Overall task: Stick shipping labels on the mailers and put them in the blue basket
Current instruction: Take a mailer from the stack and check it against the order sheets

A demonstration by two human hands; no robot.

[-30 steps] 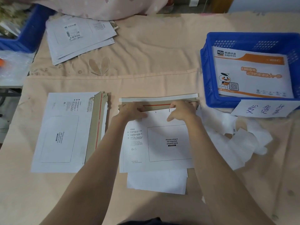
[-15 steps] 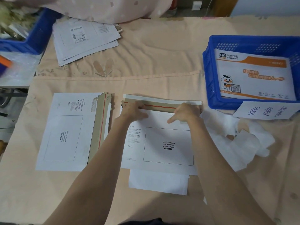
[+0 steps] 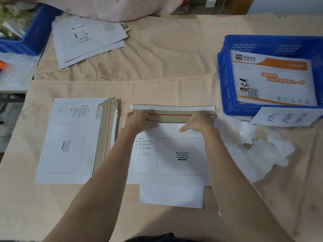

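A white cardboard mailer (image 3: 174, 161) lies flat in front of me, its brown flap (image 3: 172, 117) with a red strip and white tape edge opened away from me. My left hand (image 3: 139, 120) presses the flap's left part at the fold. My right hand (image 3: 197, 122) presses its right part. A white sheet (image 3: 171, 196) pokes out from under the mailer's near edge. The blue basket (image 3: 227, 95) stands at the right with an orange-and-white mailer (image 3: 272, 81) inside.
A second white mailer (image 3: 70, 142) with an opened flap lies to the left. A pile of labelled mailers (image 3: 87, 39) sits at the far left. Crumpled white backing paper (image 3: 258, 151) lies right of my arm. Another blue bin (image 3: 33, 34) stands at the far left corner.
The flap has opened a little wider away from me, showing more of the brown inside. Both hands stay on the fold line.
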